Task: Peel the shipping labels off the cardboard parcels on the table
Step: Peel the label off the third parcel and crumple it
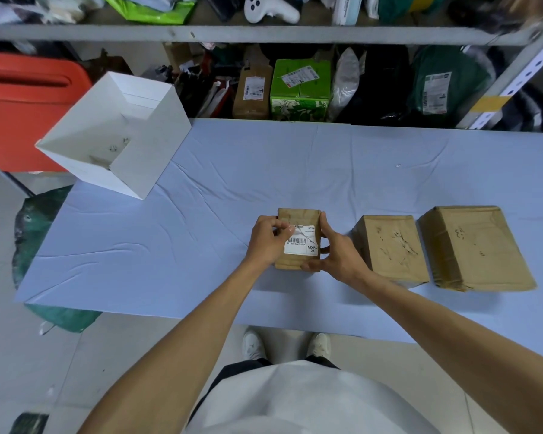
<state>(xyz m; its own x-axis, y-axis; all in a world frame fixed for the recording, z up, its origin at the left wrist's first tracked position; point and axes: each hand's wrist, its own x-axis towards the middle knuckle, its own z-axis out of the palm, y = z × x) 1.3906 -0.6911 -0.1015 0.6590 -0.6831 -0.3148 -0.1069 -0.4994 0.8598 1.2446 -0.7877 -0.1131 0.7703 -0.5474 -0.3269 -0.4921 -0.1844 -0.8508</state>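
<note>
Small brown cardboard parcel [298,239] held between both hands over pale blue cloth-covered table [201,245]. Left hand [268,242] pinching upper-left corner of white barcode shipping label [301,242], corner lifted. Right hand [339,252] clamped on parcel's right side. Two larger brown cardboard boxes [392,245] [474,245] just right of right hand, tops showing no label. Open white box [116,136] well beyond left hand.

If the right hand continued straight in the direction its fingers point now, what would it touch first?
The right hand already grips the small parcel, fingers pointing left and away. Going on, it would press into that parcel's right side first, then probably meet the left hand at the label. Depth is unclear.
</note>
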